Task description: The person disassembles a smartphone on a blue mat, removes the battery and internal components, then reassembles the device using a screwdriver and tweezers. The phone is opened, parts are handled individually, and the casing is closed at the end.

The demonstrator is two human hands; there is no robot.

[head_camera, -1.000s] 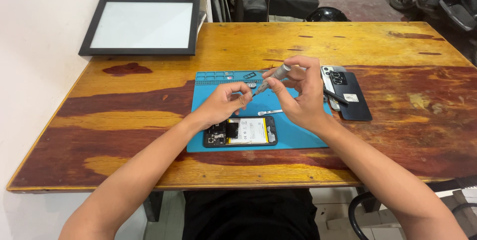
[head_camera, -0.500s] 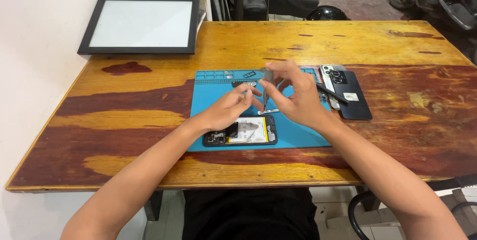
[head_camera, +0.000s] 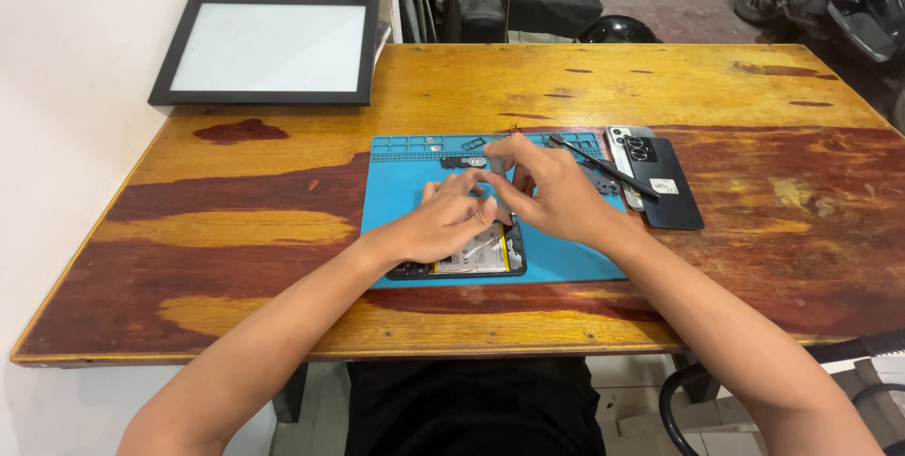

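On the blue mat [head_camera: 566,263] at mid-table, an opened phone [head_camera: 467,256] lies flat near the mat's front edge, partly under the person's hands.

Progress, as judged from the layout:
- The back cover [head_camera: 667,182] is already off. It rests on the bare wood, touching the mat's right edge, camera cut-out toward the far side.
- Small dark parts [head_camera: 464,162] lie loose on the mat beyond the hands, near the row of moulded trays. Disassembly therefore appears to be well under way.
- The battery and the board are still in the frame, so much of the strip-down, or all of the reassembly, seems to remain.

Condition of the phone: black frame, interior exposed, pale battery label facing up. Its far half is hidden by the hands.

Hand state:
- Left hand [head_camera: 441,225]: curled, palm down, resting over the phone's far-left part. Whether the fingers pinch anything cannot be determined.
- Right hand [head_camera: 556,194]: fingers bent toward the left hand, fingertips meeting just above the phone. A held item cannot be confirmed.

A thin black tool [head_camera: 603,165] lies slanted beside the right hand, between it and the cover. A framed white panel [head_camera: 267,49] rests at the table's far-left corner, well apart.
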